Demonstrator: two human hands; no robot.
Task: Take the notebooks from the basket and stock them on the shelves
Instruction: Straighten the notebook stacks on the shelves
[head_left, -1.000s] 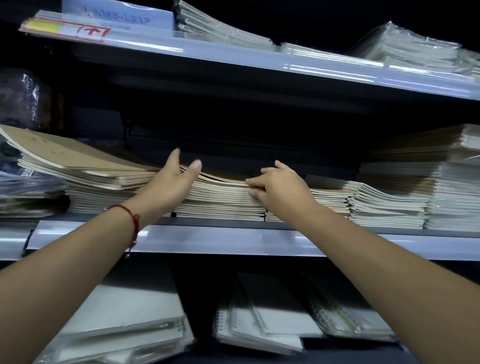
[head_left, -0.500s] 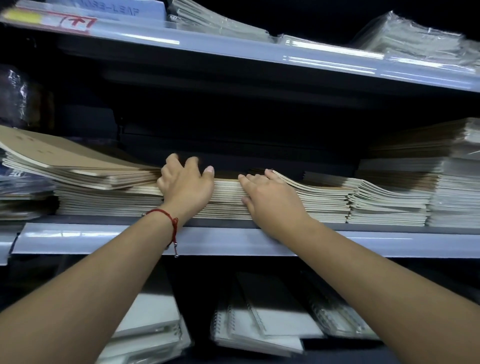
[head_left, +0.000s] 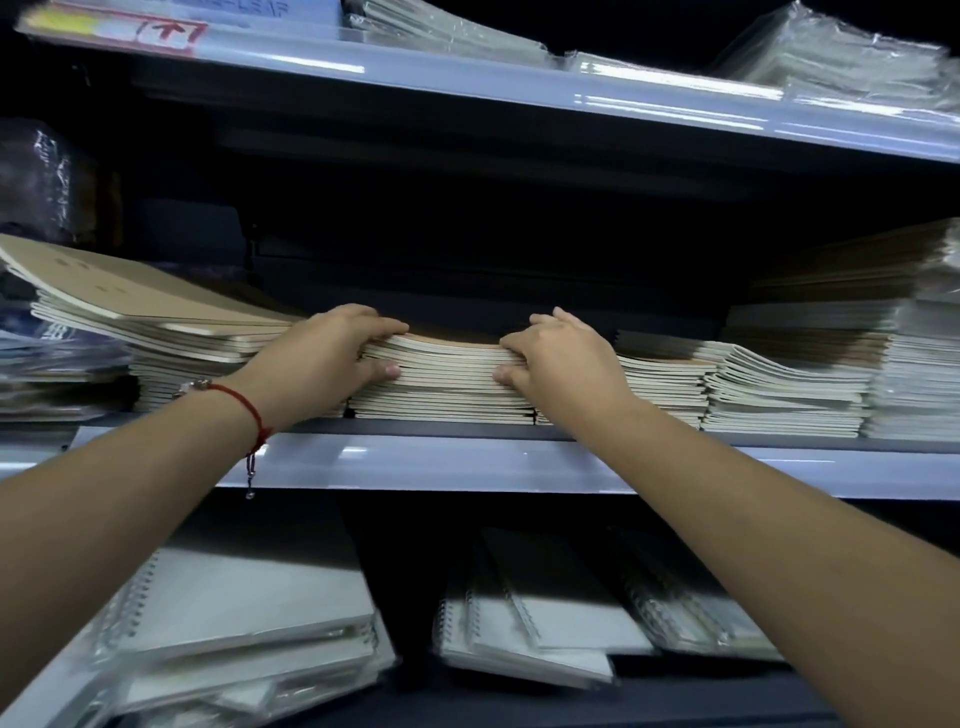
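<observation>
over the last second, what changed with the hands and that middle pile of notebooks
Both hands went from resting flat on the middle pile of beige-covered notebooks to gripping its upper part: the left hand and right hand now have fingers curled over the top and thumbs against the front edges. The neighbouring stacks, the grey metal shelf and the spiral notebooks below stayed put.

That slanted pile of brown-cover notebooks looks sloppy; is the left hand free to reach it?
Probably not yet: the left hand grips the middle notebook stack. The slanted pile lies right beside it, unobstructed.
</observation>
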